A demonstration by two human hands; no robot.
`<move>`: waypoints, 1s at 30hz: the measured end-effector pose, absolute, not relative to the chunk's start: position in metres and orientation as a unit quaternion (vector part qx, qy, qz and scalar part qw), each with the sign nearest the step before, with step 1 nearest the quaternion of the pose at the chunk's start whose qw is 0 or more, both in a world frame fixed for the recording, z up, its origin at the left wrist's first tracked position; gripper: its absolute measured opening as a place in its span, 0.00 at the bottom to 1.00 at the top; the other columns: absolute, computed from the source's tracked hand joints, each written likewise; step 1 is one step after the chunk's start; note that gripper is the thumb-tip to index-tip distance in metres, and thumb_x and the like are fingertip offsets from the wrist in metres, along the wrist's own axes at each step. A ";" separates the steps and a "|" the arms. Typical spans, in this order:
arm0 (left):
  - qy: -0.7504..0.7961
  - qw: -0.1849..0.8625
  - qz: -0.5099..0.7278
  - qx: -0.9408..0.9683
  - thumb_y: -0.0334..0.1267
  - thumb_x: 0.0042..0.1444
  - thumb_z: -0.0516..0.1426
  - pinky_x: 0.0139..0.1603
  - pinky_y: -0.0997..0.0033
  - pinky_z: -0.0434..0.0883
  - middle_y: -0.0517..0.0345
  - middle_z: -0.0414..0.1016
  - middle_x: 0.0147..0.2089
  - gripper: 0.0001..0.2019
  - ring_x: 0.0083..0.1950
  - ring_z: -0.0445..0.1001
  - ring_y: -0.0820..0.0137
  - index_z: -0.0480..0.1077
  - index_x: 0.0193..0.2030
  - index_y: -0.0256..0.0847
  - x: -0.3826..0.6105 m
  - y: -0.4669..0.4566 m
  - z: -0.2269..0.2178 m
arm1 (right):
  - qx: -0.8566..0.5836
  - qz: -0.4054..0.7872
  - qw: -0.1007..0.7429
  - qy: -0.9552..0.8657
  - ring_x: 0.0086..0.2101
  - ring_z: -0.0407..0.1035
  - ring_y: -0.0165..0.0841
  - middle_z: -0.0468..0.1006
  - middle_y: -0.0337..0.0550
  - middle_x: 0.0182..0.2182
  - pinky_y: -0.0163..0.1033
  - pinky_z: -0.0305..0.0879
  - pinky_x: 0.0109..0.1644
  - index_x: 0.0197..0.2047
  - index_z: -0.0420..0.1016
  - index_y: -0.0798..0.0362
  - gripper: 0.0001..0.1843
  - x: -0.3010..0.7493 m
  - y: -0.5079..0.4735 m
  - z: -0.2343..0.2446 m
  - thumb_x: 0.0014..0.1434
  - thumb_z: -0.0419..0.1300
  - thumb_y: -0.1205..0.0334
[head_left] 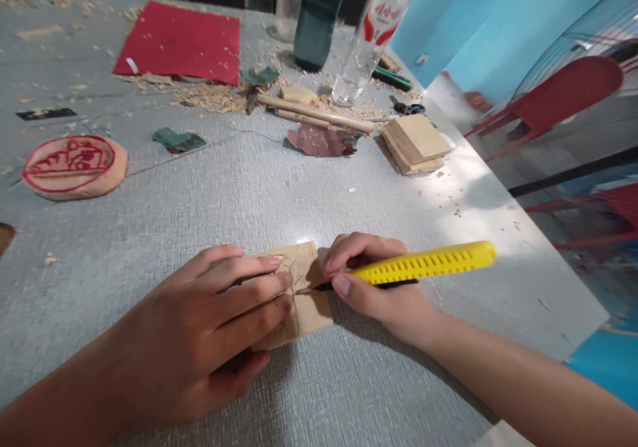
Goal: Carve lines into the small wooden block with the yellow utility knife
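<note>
A small square wooden block [310, 311] with carved lines lies on the grey table near me. My left hand [209, 327] lies over its left half, fingers stretched flat and pressing it down. My right hand [371, 281] is closed around a yellow utility knife [423, 264], whose tip rests on the block's top face just right of my left fingertips. The knife's yellow body points away to the right. Part of the block is hidden under my left hand.
At far left lies a round wooden piece with a red carved design [74, 165]. Further back are a red sheet [182, 40], sandpaper scraps [323, 140], wooden sticks [314, 111], a stack of wood blocks [415, 143], bottles [319, 15] and shavings. The table edge runs down the right; red chairs [563, 95] stand beyond.
</note>
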State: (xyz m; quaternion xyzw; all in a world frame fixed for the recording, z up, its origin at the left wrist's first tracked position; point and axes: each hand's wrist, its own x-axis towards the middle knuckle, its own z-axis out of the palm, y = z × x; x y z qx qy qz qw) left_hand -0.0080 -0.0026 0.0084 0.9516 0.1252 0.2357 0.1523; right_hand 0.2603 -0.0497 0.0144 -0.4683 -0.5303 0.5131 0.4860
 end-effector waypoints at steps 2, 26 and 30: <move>0.124 0.150 0.237 0.952 0.33 0.67 0.58 0.67 0.49 0.66 0.52 0.82 0.63 0.16 0.67 0.75 0.56 0.76 0.60 0.37 -0.008 -0.003 0.009 | -0.469 0.519 0.480 -0.529 0.29 0.73 0.31 0.82 0.41 0.29 0.36 0.68 0.31 0.35 0.84 0.50 0.04 0.260 -0.050 0.013 0.61 0.74 0.63; 0.135 0.139 0.234 0.953 0.33 0.67 0.57 0.69 0.50 0.67 0.52 0.82 0.65 0.16 0.69 0.74 0.58 0.76 0.60 0.39 -0.009 -0.003 0.008 | -0.463 0.553 0.463 -0.515 0.29 0.72 0.30 0.82 0.40 0.28 0.34 0.67 0.29 0.35 0.86 0.49 0.07 0.261 -0.047 0.013 0.55 0.78 0.66; 0.132 0.142 0.238 0.952 0.33 0.68 0.57 0.70 0.52 0.65 0.53 0.82 0.65 0.14 0.69 0.74 0.60 0.77 0.57 0.40 -0.009 -0.003 0.008 | -0.489 0.537 0.495 -0.477 0.24 0.68 0.26 0.81 0.38 0.27 0.33 0.64 0.27 0.33 0.84 0.50 0.06 0.261 -0.048 0.012 0.59 0.75 0.63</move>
